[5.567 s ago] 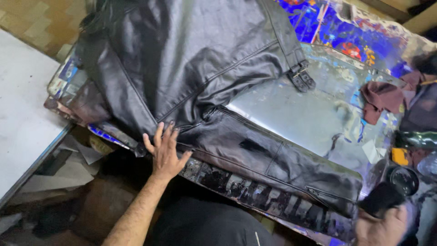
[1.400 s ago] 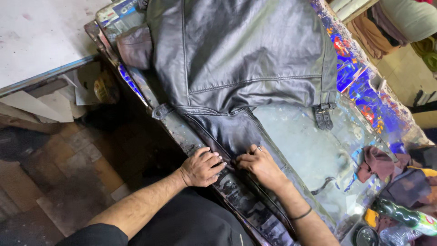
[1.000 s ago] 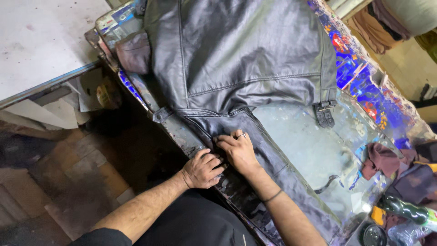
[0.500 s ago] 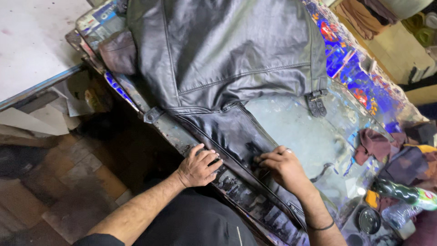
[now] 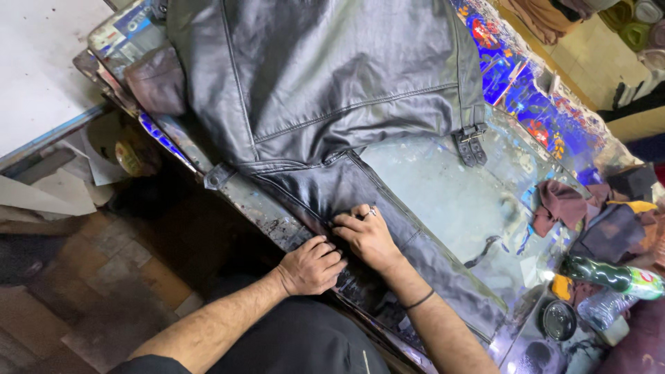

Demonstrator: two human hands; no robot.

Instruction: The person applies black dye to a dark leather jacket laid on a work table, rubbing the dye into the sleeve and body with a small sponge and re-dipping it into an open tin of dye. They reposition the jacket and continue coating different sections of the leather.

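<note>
A black leather jacket [image 5: 325,76] lies spread over a worn worktable [image 5: 450,201], one long flap hanging toward me along the near edge. My left hand [image 5: 312,265] is curled into a loose fist, pressing on the flap's edge at the table rim. Just right of it, my right hand [image 5: 367,235] lies flat with fingers spread on the same strip, a ring on one finger and a dark band on the wrist. The two hands almost touch. Near the table's middle, a buckle strap [image 5: 471,144] hangs from the jacket's hem.
Crumpled maroon and dark cloths [image 5: 589,215] lie at the right. A green bottle [image 5: 609,275] and a small dark round tin [image 5: 558,320] sit near the right front corner. A white tabletop [image 5: 41,62] stands at left, paper scraps and a tiled floor [image 5: 104,277] below.
My right hand slid back left along the flap and now rests beside my left hand. The left hand stayed at the table edge. The view shifted slightly.
</note>
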